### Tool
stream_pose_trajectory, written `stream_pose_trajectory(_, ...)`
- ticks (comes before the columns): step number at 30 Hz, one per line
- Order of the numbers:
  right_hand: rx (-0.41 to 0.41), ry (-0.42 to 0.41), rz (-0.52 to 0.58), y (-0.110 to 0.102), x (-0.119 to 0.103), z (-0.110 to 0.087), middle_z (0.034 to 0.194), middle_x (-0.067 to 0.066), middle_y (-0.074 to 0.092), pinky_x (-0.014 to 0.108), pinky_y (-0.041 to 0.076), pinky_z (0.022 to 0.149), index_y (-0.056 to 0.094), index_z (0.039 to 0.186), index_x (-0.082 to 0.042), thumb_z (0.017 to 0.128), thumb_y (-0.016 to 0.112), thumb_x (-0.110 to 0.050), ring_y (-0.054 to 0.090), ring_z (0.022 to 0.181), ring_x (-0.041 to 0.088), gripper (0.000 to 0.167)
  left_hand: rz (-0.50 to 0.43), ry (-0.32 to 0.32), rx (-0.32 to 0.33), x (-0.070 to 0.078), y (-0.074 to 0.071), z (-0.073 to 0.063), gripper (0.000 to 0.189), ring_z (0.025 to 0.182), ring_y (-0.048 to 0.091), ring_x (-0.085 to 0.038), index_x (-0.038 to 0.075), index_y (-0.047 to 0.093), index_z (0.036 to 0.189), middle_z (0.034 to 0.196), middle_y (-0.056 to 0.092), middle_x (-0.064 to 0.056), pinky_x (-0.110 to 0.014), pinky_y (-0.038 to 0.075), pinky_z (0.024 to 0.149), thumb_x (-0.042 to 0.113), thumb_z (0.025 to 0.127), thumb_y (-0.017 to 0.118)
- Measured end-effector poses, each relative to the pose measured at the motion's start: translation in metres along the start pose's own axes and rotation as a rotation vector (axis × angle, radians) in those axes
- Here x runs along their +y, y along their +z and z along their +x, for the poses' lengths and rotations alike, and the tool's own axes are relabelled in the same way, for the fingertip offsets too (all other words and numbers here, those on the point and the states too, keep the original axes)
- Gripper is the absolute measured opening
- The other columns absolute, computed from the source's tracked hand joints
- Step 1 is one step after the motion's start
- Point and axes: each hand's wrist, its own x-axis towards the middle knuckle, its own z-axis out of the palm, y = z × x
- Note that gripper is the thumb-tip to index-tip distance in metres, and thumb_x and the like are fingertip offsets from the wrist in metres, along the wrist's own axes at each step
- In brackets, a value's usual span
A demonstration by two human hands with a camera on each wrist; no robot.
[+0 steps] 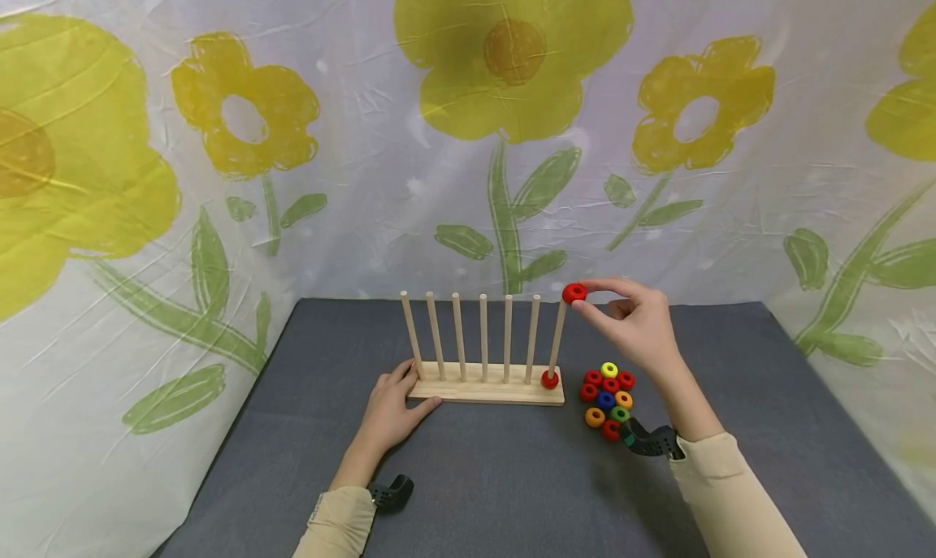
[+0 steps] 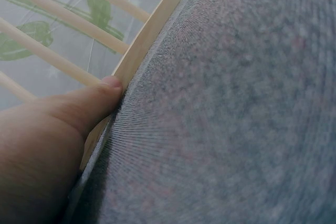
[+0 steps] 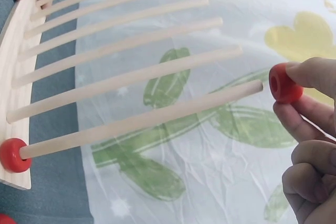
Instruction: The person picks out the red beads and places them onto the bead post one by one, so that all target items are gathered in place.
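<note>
Right hand (image 1: 639,322) pinches 1 red ring (image 1: 574,293) just off tip of rightmost peg (image 1: 558,337). Ring (glossy, maybe slippery) likely light, stiff; best held by outer rim, hole clear. Left hand (image 1: 391,408) grips left end of wooden base (image 1: 483,392).

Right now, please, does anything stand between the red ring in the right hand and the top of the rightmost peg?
Nothing visible does: in the right wrist view, only a gap separates the red ring in the right hand from the tip of the rightmost peg. A second red ring sits low around that peg.
</note>
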Motion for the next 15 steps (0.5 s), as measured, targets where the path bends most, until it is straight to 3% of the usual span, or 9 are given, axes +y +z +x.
stream_pose_trajectory(10, -0.022, -0.002, 0.013, 0.0040, -0.0016, 0.0030, 0.048, 0.000, 0.028, 0.024, 0.017, 0.045, 0.080, 0.116, 0.001, 0.092, 0.082, -0.001, 0.015, 0.041, -0.007, 0.024, 0.007, -0.002, -0.006, -0.0011, 0.0010, 0.0006, 0.074, 0.136, 0.050, -0.043, 0.004, 0.056, 0.154, 0.162, 0.047, -0.019, -0.063, 0.042, 0.110, 0.044, 0.096, 0.079)
stream_pose_trajectory(15, -0.040, 0.022, 0.010, 0.0056, -0.0023, 0.0027, 0.050, -0.005, 0.027, 0.025, 0.018, 0.044, 0.080, 0.118, -0.002, 0.093, 0.082, -0.005, 0.015, 0.042, -0.006, 0.025, 0.004, -0.003, -0.003, -0.0006, 0.0005, 0.0008, 0.074, 0.136, 0.050, -0.044, 0.005, 0.056, 0.154, 0.162, 0.047, -0.020, -0.064, 0.042, 0.110, 0.044, 0.096, 0.080)
